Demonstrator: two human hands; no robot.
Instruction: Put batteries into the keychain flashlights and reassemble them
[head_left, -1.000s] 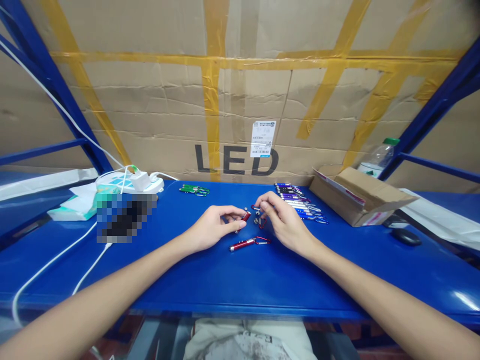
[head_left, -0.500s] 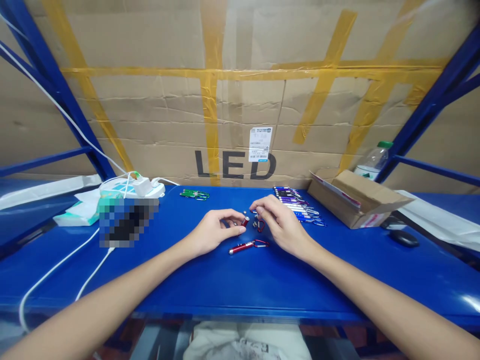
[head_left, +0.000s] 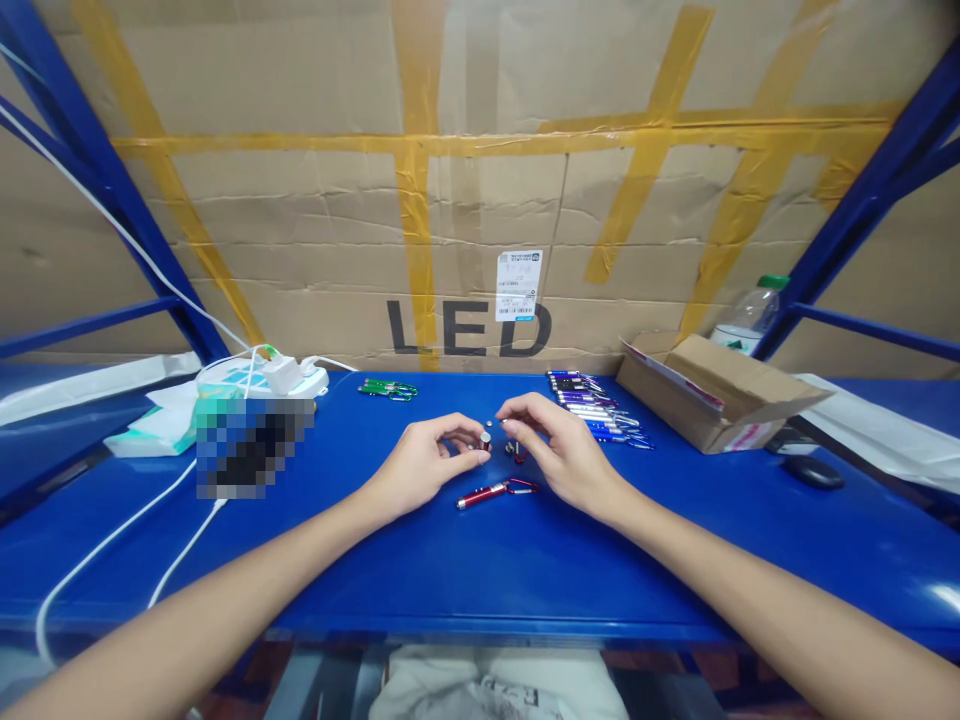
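Thumb and fingers of my left hand [head_left: 429,462] are closed round a short red flashlight barrel [head_left: 485,441], whose round silvery end faces up. Just to the right, my right hand [head_left: 564,448] pinches something tiny at its fingertips, too small to make out. A small round silvery piece [head_left: 489,423] lies on the table between the hands. Under the right fingers is a red carabiner part [head_left: 519,455] beside small metal pieces, partly hidden. Closer to me lies a red mini flashlight [head_left: 481,495] with a carabiner clip attached.
Green mini flashlights [head_left: 387,389] lie at the back of the blue table [head_left: 480,580]. A row of blue, purple and silver flashlights [head_left: 596,408] is at the right, beside an open cardboard box [head_left: 720,395] and a black mouse [head_left: 813,472]. A power strip [head_left: 247,378] with white cables stands left.
The red barrel in my left hand has turned so its silvery end shows more toward me. My right fingertips have shifted slightly left, still pinched.
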